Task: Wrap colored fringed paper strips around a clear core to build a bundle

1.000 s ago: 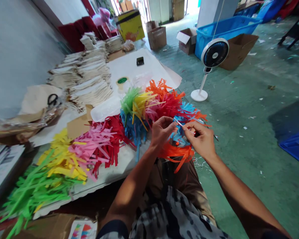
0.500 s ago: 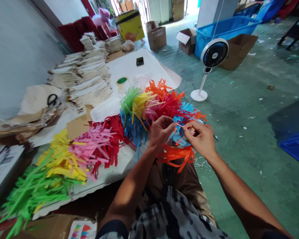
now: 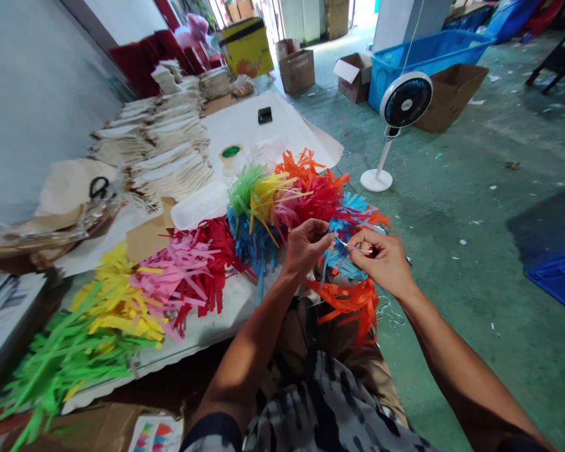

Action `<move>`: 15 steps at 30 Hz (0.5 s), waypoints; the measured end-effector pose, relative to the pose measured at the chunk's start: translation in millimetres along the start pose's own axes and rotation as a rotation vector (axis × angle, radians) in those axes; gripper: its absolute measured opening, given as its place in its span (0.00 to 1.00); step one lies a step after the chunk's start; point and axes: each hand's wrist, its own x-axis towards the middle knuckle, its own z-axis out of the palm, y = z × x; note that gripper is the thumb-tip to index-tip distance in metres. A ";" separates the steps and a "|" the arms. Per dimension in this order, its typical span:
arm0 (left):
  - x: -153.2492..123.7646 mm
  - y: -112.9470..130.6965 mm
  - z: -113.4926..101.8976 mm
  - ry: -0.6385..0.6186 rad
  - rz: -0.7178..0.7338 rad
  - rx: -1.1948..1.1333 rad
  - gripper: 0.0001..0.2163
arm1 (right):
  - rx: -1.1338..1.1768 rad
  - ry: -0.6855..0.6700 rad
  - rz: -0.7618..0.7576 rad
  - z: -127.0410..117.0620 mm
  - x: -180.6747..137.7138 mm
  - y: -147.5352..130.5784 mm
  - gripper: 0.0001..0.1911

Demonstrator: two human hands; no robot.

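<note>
My left hand point(image 3: 305, 246) is closed, pinching a bundle of cut paper strips, blue point(image 3: 343, 257) on top and orange point(image 3: 353, 301) hanging below over my lap. My right hand point(image 3: 381, 260) is closed too, its fingertips pinching a thin white string or wire point(image 3: 353, 247) that runs between both hands at the bundle. Behind my hands lies a heap of paper fringe point(image 3: 282, 194) in green, yellow, red, orange and blue on the white table point(image 3: 245, 125).
More fringe bundles in pink point(image 3: 179, 276), yellow point(image 3: 117, 301) and green point(image 3: 61, 358) lie along the table's near edge. Stacked cloth bags point(image 3: 164, 144), scissors point(image 3: 98, 187) and a tape roll point(image 3: 230, 154) sit further back. A standing fan point(image 3: 398, 113), blue tubs point(image 3: 424, 56) and cardboard boxes point(image 3: 296, 69) occupy the green floor.
The orange strips have dropped lower over my lap. My right hand has shifted slightly toward the left hand, drawing the thin string in at the bundle.
</note>
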 end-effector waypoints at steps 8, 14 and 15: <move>-1.1 4.4 -1.9 -0.039 -0.039 -0.027 0.15 | 0.222 -0.087 0.090 -4.6 4.6 -3.2 0.10; -0.8 3.9 -1.5 -0.060 -0.041 -0.052 0.15 | 0.272 -0.058 0.119 -4.8 6.0 -0.1 0.10; -0.8 3.7 -1.7 -0.060 -0.039 -0.054 0.15 | 0.267 -0.044 0.120 -4.6 6.2 0.5 0.10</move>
